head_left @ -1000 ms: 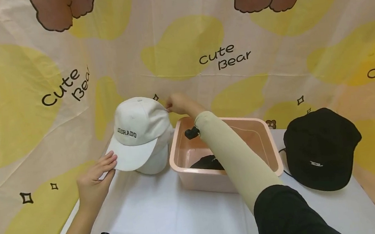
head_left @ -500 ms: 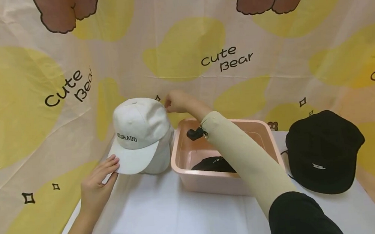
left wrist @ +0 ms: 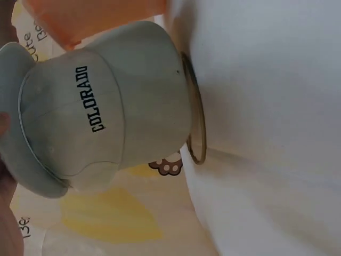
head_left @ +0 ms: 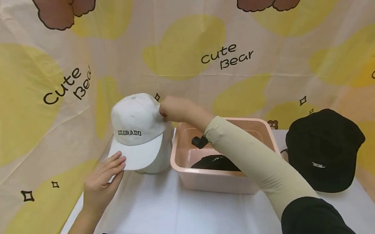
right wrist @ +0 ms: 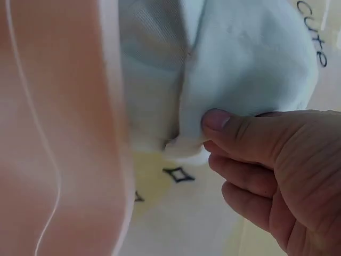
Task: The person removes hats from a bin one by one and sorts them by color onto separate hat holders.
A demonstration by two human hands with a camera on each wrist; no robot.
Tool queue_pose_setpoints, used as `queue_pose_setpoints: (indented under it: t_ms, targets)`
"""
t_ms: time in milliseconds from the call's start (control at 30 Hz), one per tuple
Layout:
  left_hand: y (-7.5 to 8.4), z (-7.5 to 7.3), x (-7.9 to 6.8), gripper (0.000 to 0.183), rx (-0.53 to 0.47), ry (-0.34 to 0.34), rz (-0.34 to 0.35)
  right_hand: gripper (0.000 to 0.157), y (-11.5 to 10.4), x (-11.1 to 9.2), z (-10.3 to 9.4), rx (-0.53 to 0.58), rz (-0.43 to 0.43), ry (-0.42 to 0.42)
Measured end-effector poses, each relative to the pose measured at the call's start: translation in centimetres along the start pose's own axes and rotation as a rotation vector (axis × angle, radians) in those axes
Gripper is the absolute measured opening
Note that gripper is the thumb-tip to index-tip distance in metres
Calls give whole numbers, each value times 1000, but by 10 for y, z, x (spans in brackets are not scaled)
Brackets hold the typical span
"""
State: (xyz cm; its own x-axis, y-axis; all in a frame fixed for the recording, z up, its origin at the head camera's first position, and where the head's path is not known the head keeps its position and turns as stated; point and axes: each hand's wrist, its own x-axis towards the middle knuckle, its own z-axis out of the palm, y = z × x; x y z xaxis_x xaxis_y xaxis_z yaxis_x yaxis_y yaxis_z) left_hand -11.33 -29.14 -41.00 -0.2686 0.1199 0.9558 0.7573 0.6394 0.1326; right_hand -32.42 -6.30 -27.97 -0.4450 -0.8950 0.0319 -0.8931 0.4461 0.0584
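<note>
A: ok so what's that white cap [head_left: 136,116] look like?

B: Soft off-white crown, dark COLORADO lettering [head_left: 129,133], curved brim [head_left: 145,153]. It's near the far left corner of the table [head_left: 184,222], left of the pink bin [head_left: 214,184] and over a 2nd pale COLORADO cap [left wrist: 152,85] with a thin ring [left wrist: 204,138] under it.

A: And the fingers?

B: The left hand [head_left: 103,178] pinches the brim. The right hand [head_left: 178,108] has the back edge narrowly between thumb and index finger.
</note>
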Motion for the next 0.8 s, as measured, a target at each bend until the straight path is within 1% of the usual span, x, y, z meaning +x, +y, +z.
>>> queue_pose_setpoints:
  t_ms: [67,167,233,300,433,533,633,800]
  targets:
    - [-2,2,-5,15,31,-62,74,8,3,0,4,-18,14,-13]
    - [-6,5,-14,26,99,-152,154,8,6,0,10,-35,32,-59]
    - [-9,6,-21,28,138,-199,186,9,7,1,15,-47,33,-88]
    - [-12,6,-27,30,163,-244,196,8,8,1,19,-39,39,-111]
    - [-16,8,-39,36,217,-335,193,3,8,3,24,13,62,-130]
    - [-17,9,-46,39,249,-376,188,10,9,2,22,87,66,-138]
    - [-20,6,-49,38,241,-389,147,19,12,-1,19,153,72,-130]
    - [-29,-2,-50,40,201,-381,43,28,16,-4,17,234,89,-95]
